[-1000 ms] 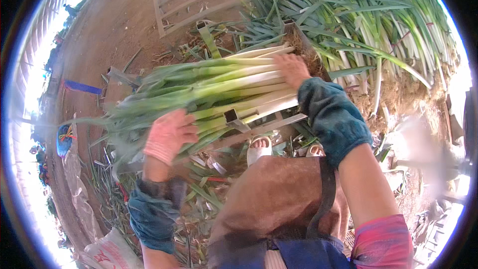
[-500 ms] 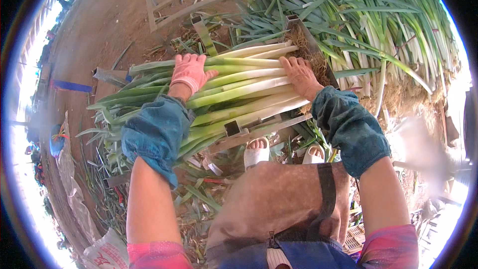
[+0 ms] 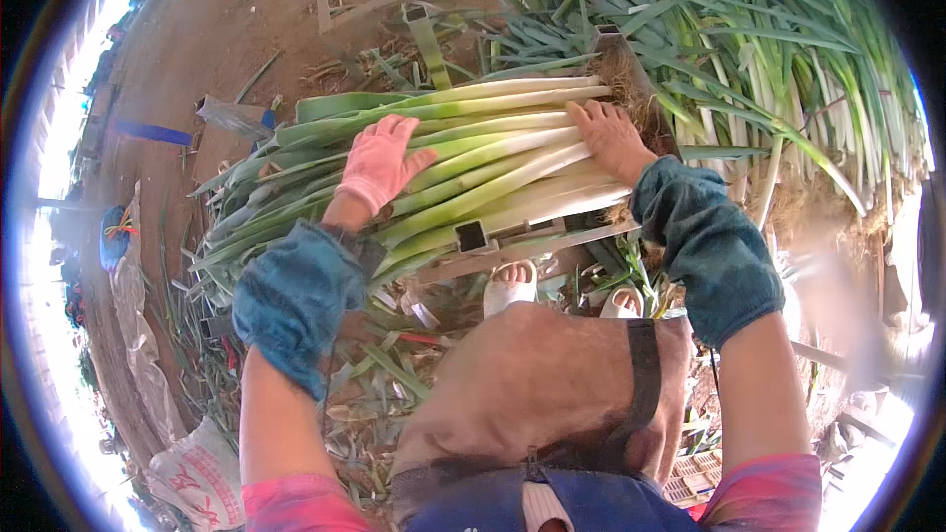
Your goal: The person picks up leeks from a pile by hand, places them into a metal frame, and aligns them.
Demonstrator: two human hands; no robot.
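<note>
A layer of long green onions (image 3: 507,146) lies across a metal frame (image 3: 552,240), white root ends to the right and green leaves to the left. My left hand (image 3: 379,163), in a pink glove, rests on the green part, thumb apart from the fingers. My right hand (image 3: 608,141), bare, lies over the white stalks close to the roots, fingers slightly bent and spread. Neither hand is closed round a stalk. The roots (image 3: 621,84) sit against an upright metal plate (image 3: 645,99) at the frame's right end.
A large heap of green onions (image 3: 759,49) lies at the far right. Short square posts, one near (image 3: 471,236) and one far (image 3: 426,44), rise from the frame. Loose leaf scraps (image 3: 384,404) cover the ground by my feet. A white sack (image 3: 202,478) lies at the lower left.
The view has shifted a little. My left hand has slid slightly toward me and left over the stalks, and the leaves on the near side lie closer together. My right hand stays near the roots.
</note>
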